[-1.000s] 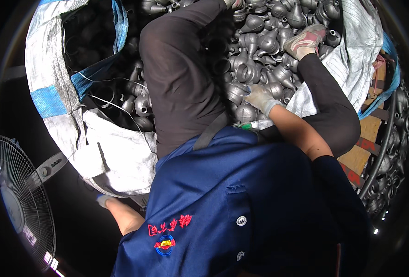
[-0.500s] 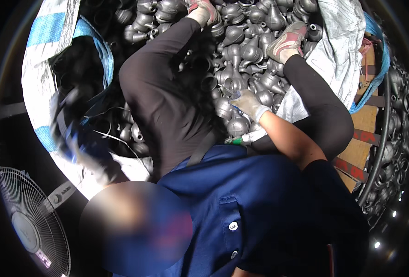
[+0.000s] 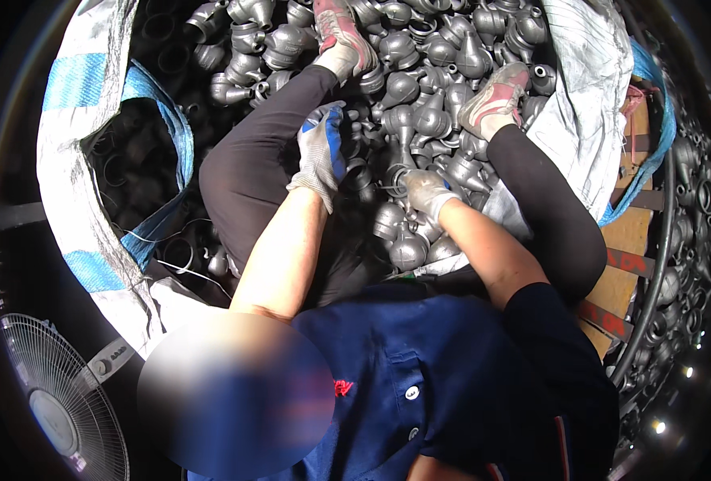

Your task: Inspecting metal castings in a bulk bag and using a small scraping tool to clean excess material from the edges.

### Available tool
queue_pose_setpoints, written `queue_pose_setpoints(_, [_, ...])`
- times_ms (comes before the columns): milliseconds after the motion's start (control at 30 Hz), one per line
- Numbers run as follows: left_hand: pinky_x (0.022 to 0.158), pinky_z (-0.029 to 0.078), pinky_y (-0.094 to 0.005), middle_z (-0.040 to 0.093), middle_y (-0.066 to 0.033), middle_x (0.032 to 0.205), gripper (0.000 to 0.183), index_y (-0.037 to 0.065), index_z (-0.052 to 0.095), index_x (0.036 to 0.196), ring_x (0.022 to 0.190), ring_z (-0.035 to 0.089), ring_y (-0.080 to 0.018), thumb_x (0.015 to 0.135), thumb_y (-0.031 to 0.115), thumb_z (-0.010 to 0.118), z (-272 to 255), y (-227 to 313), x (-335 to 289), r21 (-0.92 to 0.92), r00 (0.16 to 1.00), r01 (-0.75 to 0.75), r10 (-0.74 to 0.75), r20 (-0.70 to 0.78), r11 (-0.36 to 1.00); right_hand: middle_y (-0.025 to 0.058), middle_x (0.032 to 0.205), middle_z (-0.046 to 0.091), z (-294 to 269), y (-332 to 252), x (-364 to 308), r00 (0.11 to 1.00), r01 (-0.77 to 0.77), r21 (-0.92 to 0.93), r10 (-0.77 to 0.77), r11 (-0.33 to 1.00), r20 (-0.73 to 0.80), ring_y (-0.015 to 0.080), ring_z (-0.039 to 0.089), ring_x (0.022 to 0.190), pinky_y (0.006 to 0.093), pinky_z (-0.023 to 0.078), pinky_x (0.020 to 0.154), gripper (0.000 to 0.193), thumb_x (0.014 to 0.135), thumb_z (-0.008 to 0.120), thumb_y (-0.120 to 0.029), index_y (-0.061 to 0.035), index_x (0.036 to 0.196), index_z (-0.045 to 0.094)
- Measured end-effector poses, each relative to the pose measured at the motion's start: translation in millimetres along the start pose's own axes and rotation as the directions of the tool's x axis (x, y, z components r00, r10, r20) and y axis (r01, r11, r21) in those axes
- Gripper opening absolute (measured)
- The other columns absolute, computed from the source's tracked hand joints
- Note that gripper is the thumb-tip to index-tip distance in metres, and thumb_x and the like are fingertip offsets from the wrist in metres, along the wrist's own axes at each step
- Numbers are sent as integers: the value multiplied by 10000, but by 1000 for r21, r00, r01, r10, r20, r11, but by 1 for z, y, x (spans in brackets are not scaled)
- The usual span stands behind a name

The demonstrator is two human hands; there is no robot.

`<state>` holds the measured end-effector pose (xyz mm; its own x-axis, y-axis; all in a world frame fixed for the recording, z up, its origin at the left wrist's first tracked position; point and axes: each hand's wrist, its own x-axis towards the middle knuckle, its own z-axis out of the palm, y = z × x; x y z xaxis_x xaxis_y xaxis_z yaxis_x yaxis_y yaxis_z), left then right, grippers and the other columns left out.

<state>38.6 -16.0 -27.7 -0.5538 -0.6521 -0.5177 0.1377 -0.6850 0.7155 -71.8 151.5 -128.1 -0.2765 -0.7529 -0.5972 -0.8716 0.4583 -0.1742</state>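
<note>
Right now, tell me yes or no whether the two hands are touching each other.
No, a clear gap shows between the left hand and the right hand, which is over the grey parts.

The left hand [image 3: 321,152], low outside the white sack [image 3: 70,172] a second ago, then a blur near its edge, is now inside, above the left leg and level with the shin. The right hand [image 3: 427,194] has moved forward off a rounded grey part [image 3: 388,222], now just behind it, to a ring-shaped rim [image 3: 394,189]. The left shoe [image 3: 343,36], mostly cut off before, now shows ahead of the left hand.
</note>
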Motion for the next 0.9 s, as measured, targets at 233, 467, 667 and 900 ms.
queue_pose_setpoints(233, [567, 491, -251, 637, -55, 817, 164, 18, 612, 1016, 656, 588, -109, 901, 71, 508, 8, -22, 24, 214, 943, -313, 276, 186, 925, 111, 954, 669, -71, 4, -10, 972, 25, 297, 46, 955, -229, 290, 631, 927, 388, 492, 798, 220, 757, 579, -59, -107, 957, 658])
queue_pose_setpoints(467, [548, 496, -260, 628, -45, 808, 161, 27, 614, 1015, 647, 589, -116, 901, 76, 511, 2, -9, 8, 31, 985, -161, 159, 66, 986, 152, 1025, 640, -19, -26, -9, 988, 149, -85, -145, 985, 47, 295, 625, 967, 403, 494, 831, 269, 790, 522, -89, -92, 1027, 649])
queue_pose_setpoints(667, [484, 458, -226, 623, -43, 793, 178, 47, 588, 1060, 603, 541, -84, 906, 111, 524, 5, -2, 4, -23, 986, -138, 140, 95, 990, 174, 921, 655, 20, -1, 2, 998, 32, -76, -35, 997, -45, 327, 639, 883, 417, 507, 761, 189, 829, 494, -124, -66, 898, 660])
queue_pose_setpoints(900, [436, 443, -231, 619, -54, 799, 181, 40, 575, 1069, 607, 552, -101, 914, 96, 502, 18, -2, 8, 11, 968, -227, 224, 115, 974, 175, 837, 666, -3, 32, 15, 872, 59, 703, 307, 708, -382, 292, 656, 732, 374, 519, 635, 218, 769, 614, -190, -89, 955, 665])
